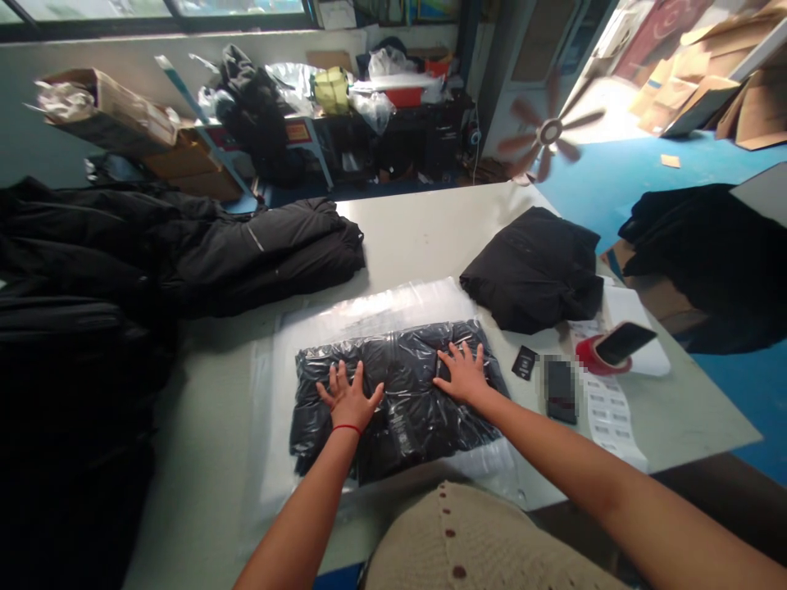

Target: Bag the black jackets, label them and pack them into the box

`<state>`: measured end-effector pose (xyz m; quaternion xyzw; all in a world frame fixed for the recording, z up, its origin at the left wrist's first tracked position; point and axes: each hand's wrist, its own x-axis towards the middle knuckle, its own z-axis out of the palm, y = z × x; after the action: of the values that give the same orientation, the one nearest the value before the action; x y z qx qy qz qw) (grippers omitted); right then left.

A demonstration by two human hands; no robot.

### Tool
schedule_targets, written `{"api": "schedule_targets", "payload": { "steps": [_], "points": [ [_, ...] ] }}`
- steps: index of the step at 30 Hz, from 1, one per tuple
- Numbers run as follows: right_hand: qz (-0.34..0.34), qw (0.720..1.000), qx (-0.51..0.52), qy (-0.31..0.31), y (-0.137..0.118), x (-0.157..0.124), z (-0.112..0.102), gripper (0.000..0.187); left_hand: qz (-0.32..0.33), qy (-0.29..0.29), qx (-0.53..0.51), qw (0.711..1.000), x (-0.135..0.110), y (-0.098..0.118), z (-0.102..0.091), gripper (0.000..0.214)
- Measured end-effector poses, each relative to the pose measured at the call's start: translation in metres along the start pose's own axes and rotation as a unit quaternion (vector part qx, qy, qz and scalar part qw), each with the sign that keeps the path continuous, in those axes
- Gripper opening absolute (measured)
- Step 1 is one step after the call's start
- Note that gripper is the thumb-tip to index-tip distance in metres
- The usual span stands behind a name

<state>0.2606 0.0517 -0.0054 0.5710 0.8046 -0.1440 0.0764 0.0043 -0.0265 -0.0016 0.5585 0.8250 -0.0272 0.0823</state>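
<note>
Pressing the bag of black clothes flat, it seems.
Left hand and right hand have spread fingers, holding nothing; the bag is near on the table. Next may need even pushing.

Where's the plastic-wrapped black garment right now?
In the head view, the plastic-wrapped black garment lies just below centre, on clear plastic on the table, under the left hand and the right hand.

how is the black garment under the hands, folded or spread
Folded: the black garment makes a compact rectangle inside clear plastic, left hand and right hand on top.
</note>
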Motion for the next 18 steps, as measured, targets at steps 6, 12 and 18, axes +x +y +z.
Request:
{"api": "schedule_targets", "payload": {
  "steps": [6,12,18],
  "points": [
    [-0.188,0.98,0.017,0.059,-0.049,0.019,0.0,0.076,0.166,-0.004,-0.012,0.986,0.011,0.009,-0.003,0.074],
    [-0.211,0.977,0.025,0.021,-0.05,0.029,0.021,0.077,0.178,-0.033,-0.004,0.983,0.015,0.01,0.017,0.075],
    [-0.217,0.975,0.025,0.027,-0.048,0.03,0.025,0.074,0.171,-0.045,-0.005,0.984,0.015,0.01,0.025,0.076]
  ]
}}
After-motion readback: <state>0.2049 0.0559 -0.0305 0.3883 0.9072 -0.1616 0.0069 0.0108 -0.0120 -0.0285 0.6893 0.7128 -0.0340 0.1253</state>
